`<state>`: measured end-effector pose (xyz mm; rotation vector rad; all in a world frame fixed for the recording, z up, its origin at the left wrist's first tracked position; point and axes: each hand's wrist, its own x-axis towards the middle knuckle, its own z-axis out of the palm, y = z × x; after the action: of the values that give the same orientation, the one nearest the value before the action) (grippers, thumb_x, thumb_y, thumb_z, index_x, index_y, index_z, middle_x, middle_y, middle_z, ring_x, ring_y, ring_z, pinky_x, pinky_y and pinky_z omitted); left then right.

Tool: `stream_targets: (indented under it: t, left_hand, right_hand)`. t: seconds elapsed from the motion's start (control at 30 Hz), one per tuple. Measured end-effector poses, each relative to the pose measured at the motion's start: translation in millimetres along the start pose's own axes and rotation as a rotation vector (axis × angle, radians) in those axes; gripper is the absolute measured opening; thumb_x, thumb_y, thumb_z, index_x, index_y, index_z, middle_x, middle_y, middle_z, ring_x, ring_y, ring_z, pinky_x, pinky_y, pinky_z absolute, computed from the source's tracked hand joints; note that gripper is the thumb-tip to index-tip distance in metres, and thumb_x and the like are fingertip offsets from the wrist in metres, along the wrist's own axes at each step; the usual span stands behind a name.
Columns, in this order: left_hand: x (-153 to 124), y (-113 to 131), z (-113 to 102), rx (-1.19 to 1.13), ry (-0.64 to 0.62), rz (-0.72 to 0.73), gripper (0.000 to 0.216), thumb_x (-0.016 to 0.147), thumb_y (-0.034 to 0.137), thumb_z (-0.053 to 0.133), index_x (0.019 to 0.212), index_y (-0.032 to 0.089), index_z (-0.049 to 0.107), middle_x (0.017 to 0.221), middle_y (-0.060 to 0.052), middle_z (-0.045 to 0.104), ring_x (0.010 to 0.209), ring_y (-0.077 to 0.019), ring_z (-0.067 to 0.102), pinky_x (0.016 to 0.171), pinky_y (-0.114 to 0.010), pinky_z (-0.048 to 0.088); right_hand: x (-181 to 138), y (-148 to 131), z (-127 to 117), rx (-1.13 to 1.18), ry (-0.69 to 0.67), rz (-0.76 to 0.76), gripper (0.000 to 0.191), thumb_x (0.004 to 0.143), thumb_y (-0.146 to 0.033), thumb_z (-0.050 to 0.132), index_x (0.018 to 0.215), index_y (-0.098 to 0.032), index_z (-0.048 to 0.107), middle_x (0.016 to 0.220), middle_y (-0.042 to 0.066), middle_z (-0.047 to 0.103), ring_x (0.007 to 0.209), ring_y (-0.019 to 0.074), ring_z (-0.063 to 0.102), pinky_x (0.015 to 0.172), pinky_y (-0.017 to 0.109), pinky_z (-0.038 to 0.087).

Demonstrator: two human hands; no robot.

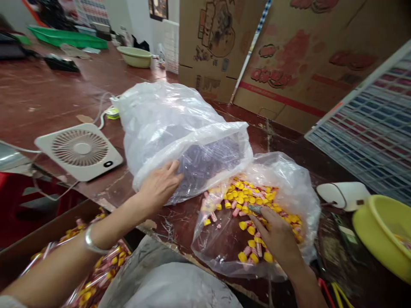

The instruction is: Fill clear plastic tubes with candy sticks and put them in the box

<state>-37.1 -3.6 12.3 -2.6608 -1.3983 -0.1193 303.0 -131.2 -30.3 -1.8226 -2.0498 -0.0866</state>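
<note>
My left hand [162, 182], a bracelet on its wrist, is at the near edge of the mouth of a big white plastic sack [167, 107]. Its fingers are bent and slightly apart, with nothing visible in them. Clear plastic tubes [212, 158] fill the sack's opening beside it. To the right, my right hand [276, 233] reaches over a clear plastic bag [218, 252], fingers stretched out and a grey wrap on one finger. Its fingertips are at a pile of yellow caps [240, 194] with pink patterned stems. The palm side of both hands is hidden.
A white fan [80, 149] lies at the left. Below it, a box [45, 226] holds filled tubes with yellow caps [109, 271]. A yellow basin [379, 235] and a white device [343, 194] stand at right. Cardboard [282, 55] and a white crate [372, 119] rise behind.
</note>
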Motion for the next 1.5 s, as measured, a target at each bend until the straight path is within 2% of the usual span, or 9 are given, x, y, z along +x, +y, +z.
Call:
stream_targets:
  t: [0.23, 0.37, 0.5, 0.7, 0.93, 1.07, 1.23, 1.3, 1.5]
  left_hand:
    - [11, -12, 7, 0.137, -0.042, 0.209, 0.025, 0.087, 0.001, 0.051, 0.090, 0.016, 0.071, 0.107, -0.016, 0.064, 0.096, -0.0302, 0.061, 0.065, -0.036, 0.049]
    - [9, -18, -2, 0.020, 0.015, 0.182, 0.023, 0.088, 0.002, 0.049, 0.091, 0.015, 0.068, 0.090, -0.012, 0.066, 0.089, -0.0280, 0.060, 0.069, -0.036, 0.048]
    - [-6, 1, -6, -0.444, 0.076, 0.067, 0.021, 0.093, 0.018, 0.054, 0.110, 0.015, 0.065, 0.103, -0.012, 0.069, 0.097, -0.0265, 0.061, 0.080, -0.036, 0.049]
    - [-31, 64, 17, -1.288, -0.181, -0.084, 0.026, 0.090, 0.038, 0.062, 0.104, 0.018, 0.069, 0.107, -0.006, 0.072, 0.100, -0.0230, 0.064, 0.090, -0.032, 0.046]
    - [-33, 99, 24, -1.636, -0.211, -0.099, 0.031, 0.086, 0.042, 0.067, 0.099, 0.015, 0.071, 0.101, -0.007, 0.072, 0.098, -0.0237, 0.061, 0.089, -0.031, 0.043]
    - [-38, 107, 20, -1.773, -0.203, -0.178, 0.034, 0.085, 0.046, 0.069, 0.092, 0.013, 0.070, 0.084, -0.003, 0.065, 0.079, -0.0159, 0.055, 0.074, -0.025, 0.041]
    - [-43, 122, 22, -2.148, -0.222, -0.440, 0.043, 0.073, 0.049, 0.080, 0.091, 0.012, 0.067, 0.079, -0.002, 0.062, 0.072, -0.0135, 0.055, 0.071, -0.025, 0.044]
    - [-41, 126, 22, -2.263, -0.272, -0.513, 0.044, 0.068, 0.048, 0.084, 0.086, 0.012, 0.065, 0.074, -0.001, 0.061, 0.069, -0.0136, 0.057, 0.069, -0.026, 0.046]
    - [-40, 128, 26, -2.345, -0.526, -0.412, 0.040, 0.064, 0.039, 0.086, 0.084, 0.012, 0.065, 0.071, -0.002, 0.064, 0.065, -0.0136, 0.059, 0.067, -0.026, 0.047]
  right_hand:
    - [0, -2, 14, -0.142, 0.012, 0.041, 0.026, 0.102, -0.029, 0.043, 0.086, -0.022, 0.062, 0.093, 0.006, 0.068, 0.086, 0.0200, 0.063, 0.075, 0.030, 0.046]
    - [20, -10, 23, -0.190, 0.043, 0.096, 0.013, 0.095, -0.031, 0.060, 0.088, -0.021, 0.065, 0.094, 0.008, 0.065, 0.088, 0.0233, 0.060, 0.074, 0.032, 0.046]
    - [40, -13, 31, -0.177, -0.020, -0.015, 0.020, 0.083, -0.015, 0.072, 0.101, -0.022, 0.067, 0.101, 0.008, 0.067, 0.098, 0.0265, 0.059, 0.078, 0.034, 0.049]
    - [41, -17, 27, -0.060, 0.017, -0.028, 0.003, 0.089, -0.017, 0.066, 0.090, -0.019, 0.063, 0.090, 0.007, 0.070, 0.091, 0.0251, 0.066, 0.079, 0.036, 0.054]
    - [19, -70, -4, 0.708, -0.022, 0.087, 0.014, 0.095, -0.031, 0.062, 0.106, -0.023, 0.064, 0.098, 0.003, 0.074, 0.089, 0.0177, 0.073, 0.080, 0.029, 0.059]
    - [14, -86, -8, 0.594, -0.021, -0.081, 0.013, 0.098, -0.031, 0.057, 0.101, -0.023, 0.066, 0.091, 0.003, 0.073, 0.086, 0.0182, 0.072, 0.077, 0.029, 0.059]
    - [3, -92, 5, 0.323, 0.012, -0.308, 0.062, 0.083, -0.057, 0.072, 0.127, -0.017, 0.053, 0.123, 0.015, 0.064, 0.120, 0.0320, 0.059, 0.099, 0.050, 0.054]
    - [-1, -96, 14, 0.241, 0.104, -0.292, 0.055, 0.080, -0.051, 0.076, 0.118, -0.017, 0.054, 0.117, 0.016, 0.064, 0.118, 0.0333, 0.060, 0.098, 0.053, 0.054]
    - [-3, -102, 22, 0.255, 0.077, -0.251, 0.061, 0.071, -0.046, 0.083, 0.115, -0.019, 0.051, 0.114, 0.014, 0.063, 0.116, 0.0344, 0.059, 0.099, 0.058, 0.052]
